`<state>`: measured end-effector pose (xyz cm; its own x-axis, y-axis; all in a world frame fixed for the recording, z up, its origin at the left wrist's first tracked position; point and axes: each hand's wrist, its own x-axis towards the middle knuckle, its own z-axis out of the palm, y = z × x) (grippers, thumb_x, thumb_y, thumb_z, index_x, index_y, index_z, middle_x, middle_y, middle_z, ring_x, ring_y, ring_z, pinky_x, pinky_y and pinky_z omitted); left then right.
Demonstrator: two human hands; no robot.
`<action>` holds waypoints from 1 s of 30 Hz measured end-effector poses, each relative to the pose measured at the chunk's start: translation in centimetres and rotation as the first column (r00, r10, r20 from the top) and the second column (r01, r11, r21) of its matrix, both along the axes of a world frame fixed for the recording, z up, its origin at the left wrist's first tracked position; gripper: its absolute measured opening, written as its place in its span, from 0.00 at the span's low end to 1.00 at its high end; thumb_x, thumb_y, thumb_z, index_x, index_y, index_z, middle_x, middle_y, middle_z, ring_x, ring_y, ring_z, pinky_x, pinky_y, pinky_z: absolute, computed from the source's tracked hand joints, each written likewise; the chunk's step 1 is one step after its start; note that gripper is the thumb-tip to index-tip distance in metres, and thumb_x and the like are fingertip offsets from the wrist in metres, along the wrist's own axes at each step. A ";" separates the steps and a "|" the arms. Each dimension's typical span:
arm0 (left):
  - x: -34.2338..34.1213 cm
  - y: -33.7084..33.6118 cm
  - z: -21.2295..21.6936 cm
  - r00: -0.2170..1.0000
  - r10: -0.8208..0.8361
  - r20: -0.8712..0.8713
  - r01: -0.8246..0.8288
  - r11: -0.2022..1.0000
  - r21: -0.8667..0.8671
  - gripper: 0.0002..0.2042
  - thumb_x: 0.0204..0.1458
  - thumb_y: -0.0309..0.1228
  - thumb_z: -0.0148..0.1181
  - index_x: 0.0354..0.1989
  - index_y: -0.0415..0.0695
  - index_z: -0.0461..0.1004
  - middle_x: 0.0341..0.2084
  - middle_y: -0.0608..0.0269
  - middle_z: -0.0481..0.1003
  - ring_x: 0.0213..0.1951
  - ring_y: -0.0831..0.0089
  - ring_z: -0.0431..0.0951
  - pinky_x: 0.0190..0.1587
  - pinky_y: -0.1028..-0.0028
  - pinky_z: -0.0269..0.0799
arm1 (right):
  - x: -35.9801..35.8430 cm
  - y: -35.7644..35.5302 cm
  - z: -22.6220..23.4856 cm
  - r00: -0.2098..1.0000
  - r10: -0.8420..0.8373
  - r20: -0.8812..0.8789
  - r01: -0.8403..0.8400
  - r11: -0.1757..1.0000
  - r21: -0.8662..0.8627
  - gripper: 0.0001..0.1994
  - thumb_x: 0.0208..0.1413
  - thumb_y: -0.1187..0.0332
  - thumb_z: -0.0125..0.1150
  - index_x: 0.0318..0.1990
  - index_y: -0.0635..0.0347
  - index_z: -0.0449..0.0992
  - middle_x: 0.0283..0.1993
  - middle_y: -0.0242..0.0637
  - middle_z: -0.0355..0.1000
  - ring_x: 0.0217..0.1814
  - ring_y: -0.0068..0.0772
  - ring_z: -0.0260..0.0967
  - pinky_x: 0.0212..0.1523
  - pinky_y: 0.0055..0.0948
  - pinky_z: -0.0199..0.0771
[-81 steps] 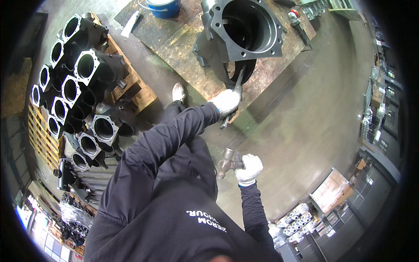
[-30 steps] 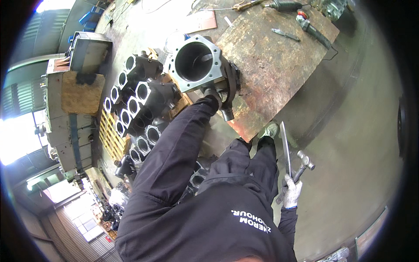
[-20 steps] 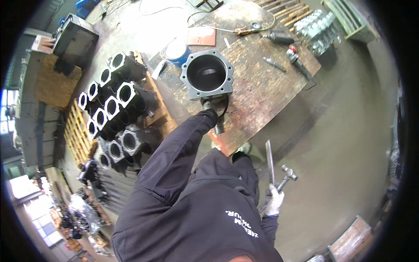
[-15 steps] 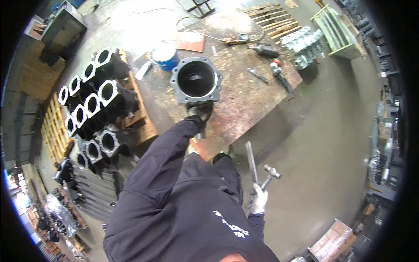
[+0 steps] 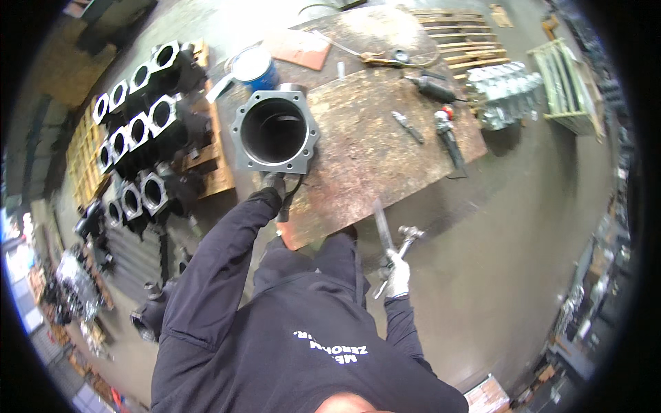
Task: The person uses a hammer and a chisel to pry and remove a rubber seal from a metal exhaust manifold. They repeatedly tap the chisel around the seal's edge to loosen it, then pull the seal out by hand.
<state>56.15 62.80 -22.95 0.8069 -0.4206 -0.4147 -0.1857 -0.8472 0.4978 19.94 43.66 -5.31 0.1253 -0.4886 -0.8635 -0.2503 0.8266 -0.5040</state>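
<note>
A grey metal cylinder (image 5: 303,155) with a bolt-holed square flange and a wide round bore stands at the near left of the worktable (image 5: 358,165). My left hand (image 5: 274,184), in a dark glove, is closed at the flange's near edge; its fingertips are partly hidden. Beyond the table's near edge, my right hand (image 5: 398,277), in a white glove, is wrapped round a hammer (image 5: 411,237) and a long flat metal bar (image 5: 383,226). Both tools point away from me, and the bar's far end looks blurred.
Behind the cylinder stands a blue pail (image 5: 265,74), with an orange-red sheet (image 5: 297,49) close by. An angle grinder (image 5: 449,141), another power tool (image 5: 432,89) and a hose (image 5: 368,55) lie on the table. Several similar castings (image 5: 164,113) stand on pallets at left.
The view has shifted, so the cylinder and my left hand appear further left. My right hand, with hammer and bar, has come up nearer the table edge.
</note>
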 end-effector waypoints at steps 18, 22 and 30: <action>0.5 -0.5 6.1 0.828 -0.560 0.032 0.455 0.704 0.546 0.12 0.54 0.33 0.55 0.41 0.42 0.81 0.45 0.50 0.79 0.48 0.55 0.79 0.50 0.64 0.75 | 4.3 -3.6 -4.8 0.890 0.389 0.238 -0.433 0.885 0.170 0.19 0.57 0.72 0.62 0.57 0.61 0.74 0.24 0.23 0.65 0.15 0.11 0.51 0.15 0.16 0.49; -2.4 1.6 12.2 0.502 -0.657 0.562 0.649 0.716 0.257 0.13 0.52 0.31 0.57 0.42 0.38 0.76 0.42 0.54 0.78 0.49 0.53 0.76 0.55 0.61 0.70 | 2.8 -0.4 -7.9 0.777 0.572 0.264 -0.607 0.791 0.073 0.24 0.55 0.73 0.66 0.60 0.63 0.73 0.28 0.21 0.67 0.20 0.10 0.57 0.20 0.16 0.55; -16.3 9.3 7.1 0.928 0.150 -0.342 -0.188 0.979 -0.079 0.18 0.54 0.37 0.66 0.45 0.37 0.73 0.40 0.54 0.77 0.44 0.59 0.77 0.50 0.65 0.72 | 3.3 7.0 -18.7 0.640 0.696 0.326 -0.645 0.717 -0.264 0.24 0.51 0.73 0.68 0.57 0.68 0.74 0.43 0.30 0.77 0.44 0.22 0.71 0.51 0.26 0.71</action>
